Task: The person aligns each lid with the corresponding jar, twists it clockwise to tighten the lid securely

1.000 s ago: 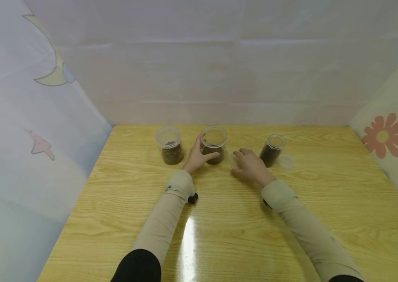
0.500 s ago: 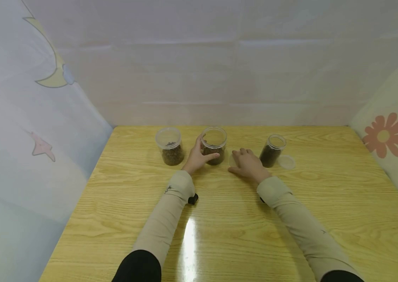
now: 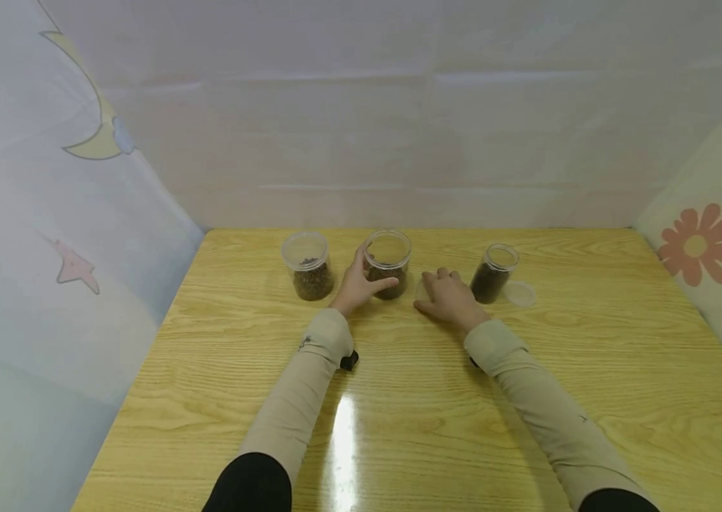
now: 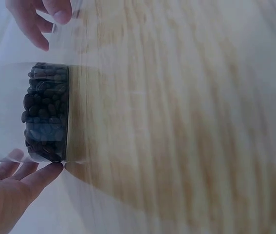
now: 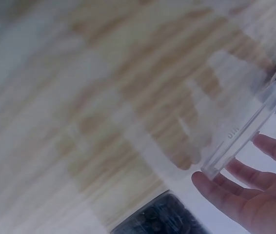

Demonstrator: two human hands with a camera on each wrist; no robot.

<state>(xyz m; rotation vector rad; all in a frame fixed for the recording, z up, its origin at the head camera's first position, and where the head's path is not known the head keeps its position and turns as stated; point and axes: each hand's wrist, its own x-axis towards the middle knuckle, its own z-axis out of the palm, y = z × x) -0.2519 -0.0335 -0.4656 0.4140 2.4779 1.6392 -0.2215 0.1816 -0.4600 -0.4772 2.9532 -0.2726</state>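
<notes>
In the head view, my left hand (image 3: 356, 288) holds the middle clear jar (image 3: 393, 269), its thumb across the front and its fingers at the left side. That jar stands upright, partly filled with small dark beans or pebbles (image 4: 45, 109), as the left wrist view shows. My right hand (image 3: 452, 299) is just right of it, low over the table. Between its thumb and fingers it holds a round clear lid (image 5: 247, 130), seen nearly edge-on in the right wrist view. From above, the hand covers much of this lid.
Another clear jar (image 3: 312, 279) with dark contents stands to the left. A narrower jar (image 3: 490, 281) with dark contents stands to the right, and beside it a clear lid (image 3: 519, 294) lies flat. A cloth wall (image 3: 361, 142) rises behind the wooden table (image 3: 412, 427).
My right hand has shifted slightly left over the lid, mostly in the first half second, and its fingers have settled around it. The left hand and the jars have stayed in place.
</notes>
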